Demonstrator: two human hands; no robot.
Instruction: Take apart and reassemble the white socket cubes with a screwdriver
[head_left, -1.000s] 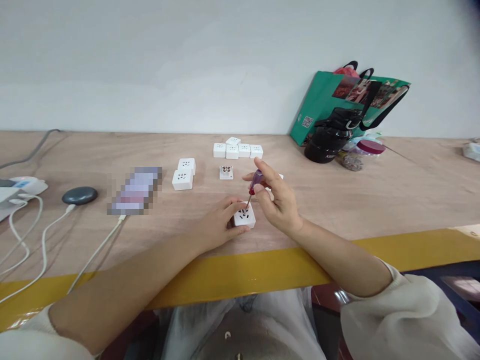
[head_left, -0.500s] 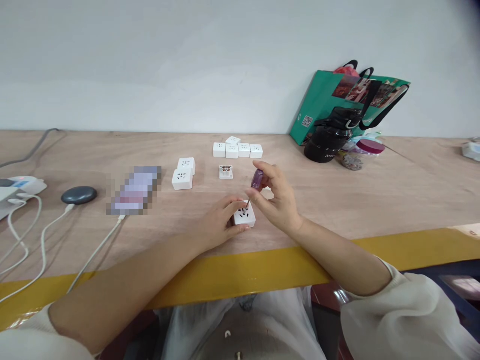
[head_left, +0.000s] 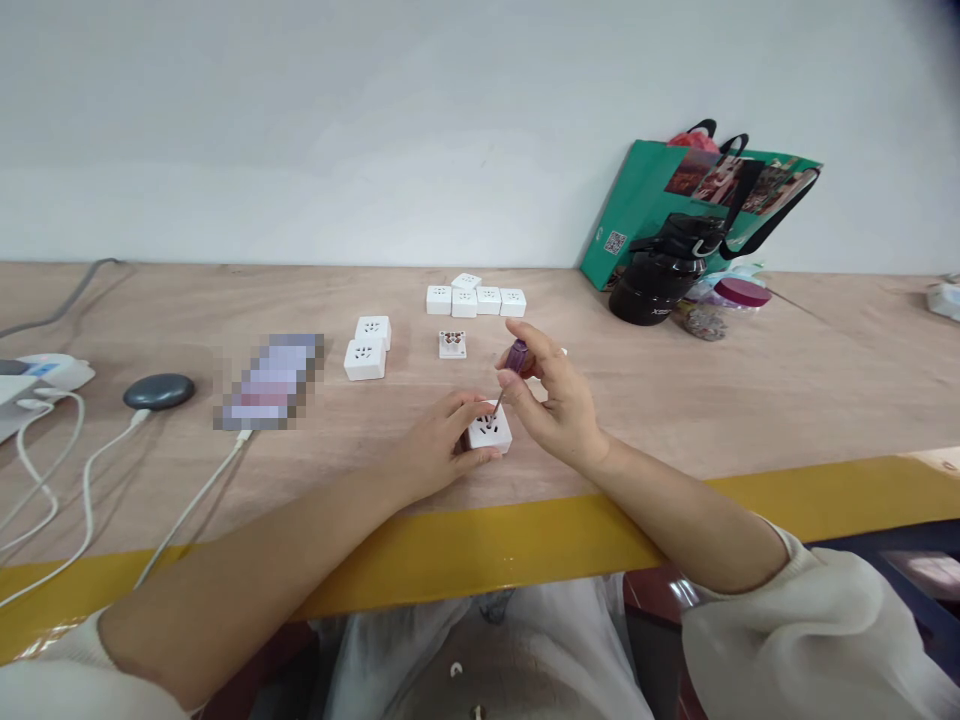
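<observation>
My left hand (head_left: 435, 440) grips a white socket cube (head_left: 491, 431) that rests on the wooden table (head_left: 750, 390) near its front edge. My right hand (head_left: 559, 405) pinches a small screwdriver (head_left: 510, 367) with a purple and red handle. Its metal tip points down into the top face of the cube. Both my forearms lie across the yellow table edge (head_left: 510, 545).
Two white socket cubes (head_left: 367, 350) sit left of centre, a row of several more (head_left: 475, 298) lies further back, and an opened one (head_left: 452, 344) is beside them. A black bottle (head_left: 664, 275) and a green bag (head_left: 675, 205) stand at the right. White cables (head_left: 82, 470), a dark puck (head_left: 159, 390) and a blurred object (head_left: 271, 380) lie left.
My right hand's fingers shifted on the screwdriver handle, which dipped slightly and stayed in the cube. My left hand and the cube held still.
</observation>
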